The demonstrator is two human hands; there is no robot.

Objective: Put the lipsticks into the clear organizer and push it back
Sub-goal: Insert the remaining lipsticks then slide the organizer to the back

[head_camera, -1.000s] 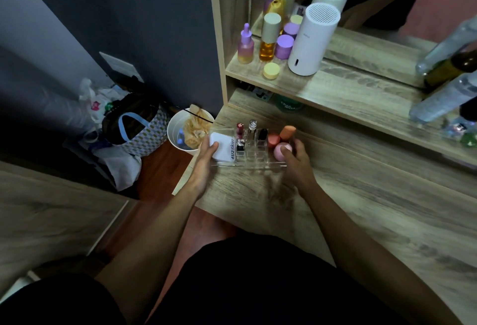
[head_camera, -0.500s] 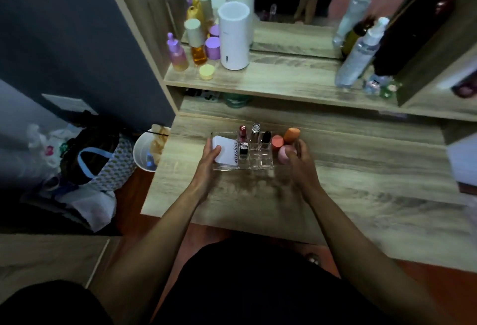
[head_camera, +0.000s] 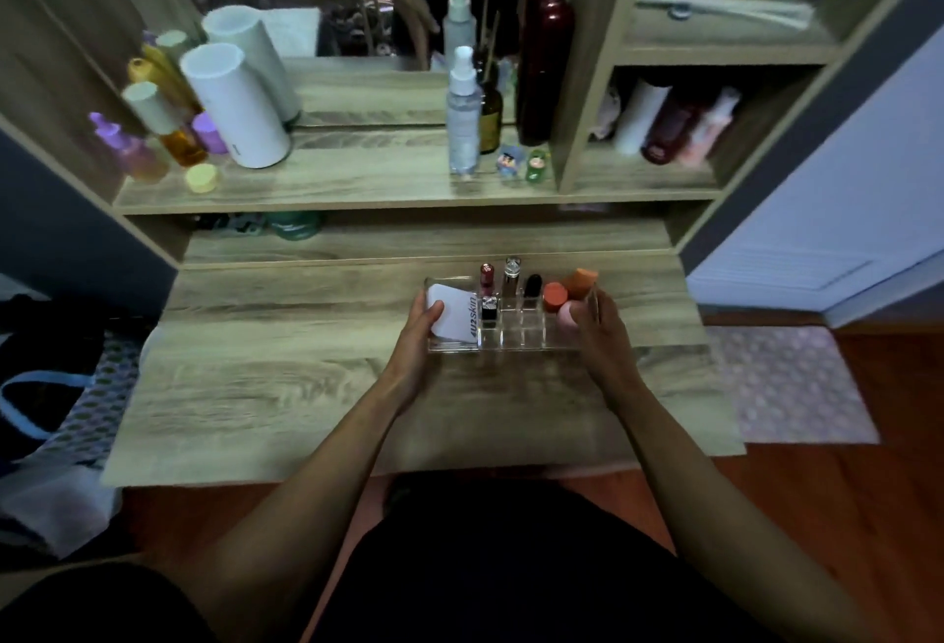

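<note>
Presently the clear acrylic compartmented organizer (head_camera: 511,331) sits on the grey wood-grain surface (head_camera: 286,387), short of the back ledge, with the left hand (head_camera: 416,336) and right hand (head_camera: 595,331) pressed against its two ends, fingers (head_camera: 434,310) curled loosely round the walls rather than clamped. Four slim lipsticks (head_camera: 511,274) stand upright in its cells, beside a white packet (head_camera: 452,313) and round-topped orange and pink pieces (head_camera: 567,303). Judged risk: an uneven or abrupt push could skew the light tray or topple the tall lipsticks, since they stand well above the cell walls.
</note>
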